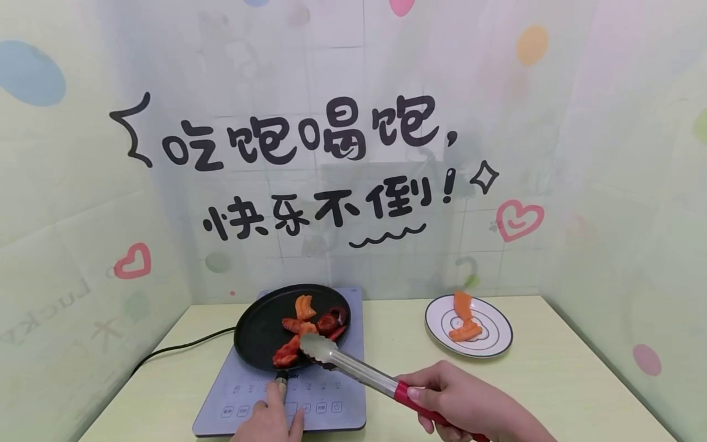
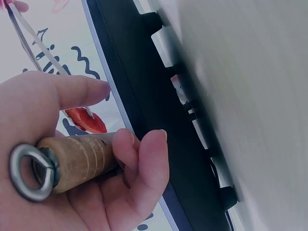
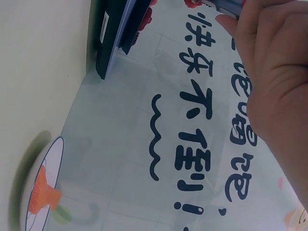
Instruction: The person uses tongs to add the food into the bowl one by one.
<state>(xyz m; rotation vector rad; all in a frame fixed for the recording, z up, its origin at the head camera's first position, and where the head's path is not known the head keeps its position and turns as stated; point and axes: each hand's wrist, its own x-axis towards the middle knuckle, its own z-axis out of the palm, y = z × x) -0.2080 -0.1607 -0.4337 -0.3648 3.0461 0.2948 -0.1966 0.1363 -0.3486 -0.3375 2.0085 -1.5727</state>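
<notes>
As tongs [image 1: 364, 372] point forward-left, axis diagonal, tips [image 1: 317, 348] over pan [image 1: 261, 326]

1 tongs [image 1: 361, 371], 1 pan [image 1: 258, 326], 1 cooktop [image 1: 348, 408], 1 plate [image 1: 435, 330], perhaps 8 morsels [image 1: 304, 308].

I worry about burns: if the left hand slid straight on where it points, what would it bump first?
Probably the black pan: the left hand points along its handle, though depth is unclear.
</notes>
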